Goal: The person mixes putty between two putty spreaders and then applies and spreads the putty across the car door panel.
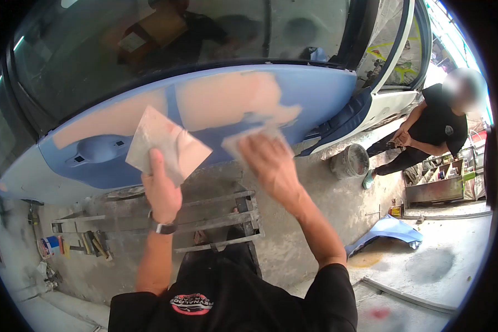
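My left hand [163, 193], thumb on top, grips a square mixing board [155, 127] with pinkish body filler [191, 155] on its surface. My right hand [271, 163] is closed on a flat, pale putty spreader [237, 143], blurred by motion. Its fingers lie across the spreader near the lower edge of a blue car door [326, 94]. Broad patches of the same pinkish filler [227, 99] cover the upper door, with a ragged edge above my right hand. The door handle recess [97, 148] is left of the board.
A metal frame stand [216, 207] is below the door. At right are a grey bucket [350, 161], a person [442, 119] in dark clothes, a metal toolbox [437, 182] and a blue body panel [386, 235]. Several tools [94, 244] lie on the floor at left.
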{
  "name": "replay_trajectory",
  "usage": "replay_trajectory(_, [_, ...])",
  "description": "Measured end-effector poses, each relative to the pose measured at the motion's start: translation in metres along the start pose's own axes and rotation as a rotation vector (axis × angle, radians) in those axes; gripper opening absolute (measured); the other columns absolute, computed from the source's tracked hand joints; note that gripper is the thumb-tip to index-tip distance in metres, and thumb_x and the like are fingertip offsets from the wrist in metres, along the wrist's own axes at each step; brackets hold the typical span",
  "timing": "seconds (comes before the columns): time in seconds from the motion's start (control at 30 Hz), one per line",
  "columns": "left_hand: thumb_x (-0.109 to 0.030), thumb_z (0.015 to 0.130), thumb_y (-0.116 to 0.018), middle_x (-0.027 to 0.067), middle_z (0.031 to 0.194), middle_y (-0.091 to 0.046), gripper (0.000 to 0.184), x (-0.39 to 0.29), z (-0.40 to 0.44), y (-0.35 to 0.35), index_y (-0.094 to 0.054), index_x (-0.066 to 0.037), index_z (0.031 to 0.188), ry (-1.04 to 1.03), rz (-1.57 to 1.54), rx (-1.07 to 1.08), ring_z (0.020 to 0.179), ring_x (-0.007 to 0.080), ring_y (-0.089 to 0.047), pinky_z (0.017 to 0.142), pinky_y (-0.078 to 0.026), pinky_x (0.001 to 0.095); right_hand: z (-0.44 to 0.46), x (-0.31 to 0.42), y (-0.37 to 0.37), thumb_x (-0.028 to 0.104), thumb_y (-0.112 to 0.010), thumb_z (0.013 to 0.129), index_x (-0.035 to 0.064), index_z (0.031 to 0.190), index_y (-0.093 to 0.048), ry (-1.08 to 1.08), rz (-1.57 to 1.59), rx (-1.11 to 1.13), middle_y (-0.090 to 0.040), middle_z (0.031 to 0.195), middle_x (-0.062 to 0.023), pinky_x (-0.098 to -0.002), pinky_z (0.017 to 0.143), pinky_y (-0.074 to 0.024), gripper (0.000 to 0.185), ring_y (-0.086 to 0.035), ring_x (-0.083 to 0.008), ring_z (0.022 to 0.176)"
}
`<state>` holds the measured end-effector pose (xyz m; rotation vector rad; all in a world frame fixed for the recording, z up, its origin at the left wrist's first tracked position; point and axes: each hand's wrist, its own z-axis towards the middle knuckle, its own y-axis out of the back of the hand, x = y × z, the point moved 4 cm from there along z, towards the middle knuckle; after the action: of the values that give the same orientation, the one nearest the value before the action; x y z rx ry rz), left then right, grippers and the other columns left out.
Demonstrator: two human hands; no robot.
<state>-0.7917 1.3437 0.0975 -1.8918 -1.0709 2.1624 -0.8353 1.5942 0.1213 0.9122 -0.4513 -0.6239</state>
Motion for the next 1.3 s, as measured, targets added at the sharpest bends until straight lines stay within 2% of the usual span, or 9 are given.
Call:
replay_trajectory(0.07, [-0.039, 0.108, -0.059, 0.0072, 0.139, -0.061, 0.053, 0.011, 0.0, 0.027, -0.053, -0.001, 0.143, 0.12, -0.06, 0.002, 0.124, 0.0182, -0.061, 0.103, -0.05, 0.0376, 0.028, -0.029, 0.008, 0.011, -0.067, 0.085, 0.0053, 0.136, -0.059, -0.133, -0.084, -0.122, -0.059, 0.129, -0.0121, -0.0521, 0.103, -0.0438, 0.052, -0.057, -0.0339, 0.121])
replay_trajectory(0.13, [-0.04, 0.108, -0.058, 0.0069, 0.146, -0.057, 0.056, 0.03, -0.002, 0.056, -0.048, -0.003, 0.148, 0.27, -0.107, -0.008, 0.131, 0.0202, -0.057, 0.109, -0.047, 0.0401, 0.051, -0.042, 0.011, 0.011, -0.066, 0.086, 0.0051, 0.135, -0.06, -0.113, -0.17, -0.187, -0.059, 0.13, -0.0122, -0.0534, 0.101, -0.0437, 0.049, -0.057, -0.0341, 0.121])
replay_trajectory(0.27, [-0.041, 0.108, -0.058, 0.0058, 0.149, -0.055, 0.058, 0.046, 0.003, 0.078, -0.046, -0.006, 0.151, 0.274, -0.229, 0.064, 0.135, 0.0215, -0.054, 0.115, -0.043, 0.042, 0.076, -0.057, 0.008, 0.012, -0.068, 0.09, 0.0123, 0.133, -0.066, -0.139, -0.277, -0.238, -0.063, 0.131, -0.0092, -0.0583, 0.105, -0.0449, 0.044, -0.061, -0.0334, 0.124])
replay_trajectory(0.37, [-0.041, 0.108, -0.057, 0.0046, 0.15, -0.055, 0.058, 0.05, 0.009, 0.084, -0.044, -0.007, 0.153, 0.272, -0.256, 0.075, 0.137, 0.0211, -0.052, 0.117, -0.041, 0.042, 0.082, -0.063, 0.004, 0.013, -0.066, 0.09, 0.0137, 0.134, -0.065, -0.141, -0.303, -0.24, -0.063, 0.131, -0.0093, -0.0595, 0.106, -0.0439, 0.044, -0.06, -0.0332, 0.125])
replay_trajectory(0.73, [-0.04, 0.109, -0.055, 0.007, 0.151, -0.054, 0.058, 0.054, 0.016, 0.081, -0.043, -0.005, 0.154, 0.241, -0.259, 0.087, 0.137, 0.0238, -0.052, 0.118, -0.039, 0.0433, 0.083, -0.068, -0.008, 0.011, -0.072, 0.083, 0.0152, 0.136, -0.065, -0.137, -0.258, -0.191, -0.062, 0.133, -0.0093, -0.0538, 0.103, -0.0453, 0.054, -0.059, -0.0331, 0.125])
replay_trajectory(0.87, [-0.044, 0.11, -0.051, 0.0114, 0.152, -0.051, 0.061, 0.057, 0.016, 0.089, -0.04, -0.007, 0.157, 0.234, -0.211, 0.097, 0.148, 0.0297, -0.043, 0.122, -0.036, 0.0476, 0.067, -0.063, -0.031, 0.013, -0.074, 0.081, 0.0163, 0.136, -0.066, -0.118, -0.291, -0.201, -0.06, 0.137, -0.0096, -0.0522, 0.104, -0.0445, 0.056, -0.057, -0.0325, 0.128])
replay_trajectory(0.97, [-0.045, 0.109, -0.051, 0.0121, 0.156, -0.048, 0.064, 0.054, 0.014, 0.08, -0.036, -0.007, 0.159, 0.213, -0.201, 0.093, 0.151, 0.0311, -0.038, 0.122, -0.035, 0.0471, 0.047, -0.06, -0.049, 0.013, -0.064, 0.084, 0.0079, 0.138, -0.063, -0.048, -0.306, -0.233, -0.057, 0.137, -0.0154, -0.0563, 0.098, -0.0454, 0.054, -0.057, -0.0359, 0.124])
replay_trajectory(1.0, [-0.046, 0.109, -0.051, 0.0131, 0.16, -0.044, 0.067, 0.056, 0.016, 0.084, -0.032, -0.008, 0.161, 0.202, -0.163, 0.082, 0.153, 0.0326, -0.036, 0.121, -0.036, 0.0488, 0.039, -0.06, -0.06, 0.013, -0.064, 0.084, 0.0094, 0.138, -0.064, -0.06, -0.322, -0.252, -0.057, 0.139, -0.0146, -0.0562, 0.098, -0.0452, 0.054, -0.057, -0.0355, 0.124])
replay_trajectory(1.3, [-0.049, 0.11, -0.046, 0.0159, 0.166, -0.034, 0.067, 0.054, 0.015, 0.083, -0.029, -0.011, 0.163, 0.193, -0.064, 0.135, 0.156, 0.0326, -0.029, 0.122, -0.034, 0.0538, -0.022, -0.055, -0.149, 0.012, -0.06, 0.093, 0.0146, 0.139, -0.068, -0.076, -0.351, -0.441, -0.059, 0.143, -0.0115, -0.0581, 0.113, -0.0394, 0.046, -0.058, -0.0362, 0.131])
